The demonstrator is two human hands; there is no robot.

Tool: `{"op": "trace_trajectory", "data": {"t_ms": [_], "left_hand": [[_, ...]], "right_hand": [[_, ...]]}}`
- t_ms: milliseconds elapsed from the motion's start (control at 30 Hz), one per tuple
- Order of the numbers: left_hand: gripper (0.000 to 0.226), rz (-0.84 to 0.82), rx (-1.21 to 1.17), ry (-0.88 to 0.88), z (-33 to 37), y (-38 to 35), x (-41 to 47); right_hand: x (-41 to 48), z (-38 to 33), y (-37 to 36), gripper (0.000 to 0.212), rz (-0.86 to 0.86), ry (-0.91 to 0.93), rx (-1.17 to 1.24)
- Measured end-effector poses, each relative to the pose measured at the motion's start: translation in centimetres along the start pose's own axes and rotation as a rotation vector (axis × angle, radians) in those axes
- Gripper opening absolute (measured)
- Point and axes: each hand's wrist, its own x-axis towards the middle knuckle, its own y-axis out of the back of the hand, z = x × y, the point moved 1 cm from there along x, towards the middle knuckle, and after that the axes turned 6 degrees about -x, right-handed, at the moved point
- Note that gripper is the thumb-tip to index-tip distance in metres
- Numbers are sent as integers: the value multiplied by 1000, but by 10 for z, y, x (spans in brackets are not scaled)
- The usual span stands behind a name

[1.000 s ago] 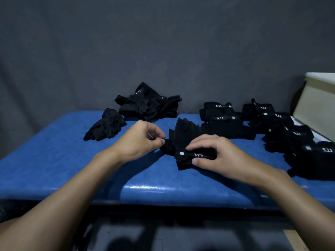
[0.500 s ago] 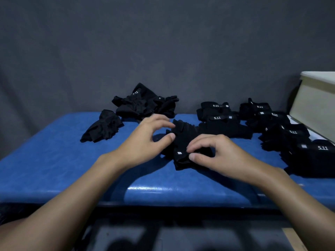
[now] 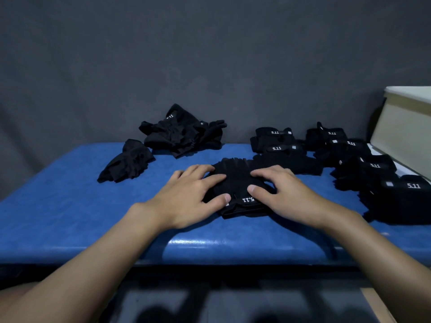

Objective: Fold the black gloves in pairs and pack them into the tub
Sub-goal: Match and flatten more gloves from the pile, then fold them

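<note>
A blue worktop (image 3: 58,217) with a glossy, slightly creased cover fills the middle, its near edge catching light. Behind it hangs a plain grey backdrop (image 3: 210,54). Below the edge lies a dark floor (image 3: 233,306), with a pale brown strip (image 3: 375,306) at lower right.

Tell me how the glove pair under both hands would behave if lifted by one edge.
Probably floppy: the glove pair is soft fabric, like the crumpled heap behind. Likely light, and it may unfold or slide apart, since the left hand and right hand press it flat.
</note>
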Motion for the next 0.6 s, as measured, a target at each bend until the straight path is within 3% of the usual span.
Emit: {"op": "trace_trajectory", "data": {"t_ms": [333,600], "left_hand": [[92,42,-27,6,1,4,-1],[74,45,-158,59,9,9,1]], "right_hand": [[2,-5,2,57,68,43,142],[2,-4,0,57,75,31,188]]}}
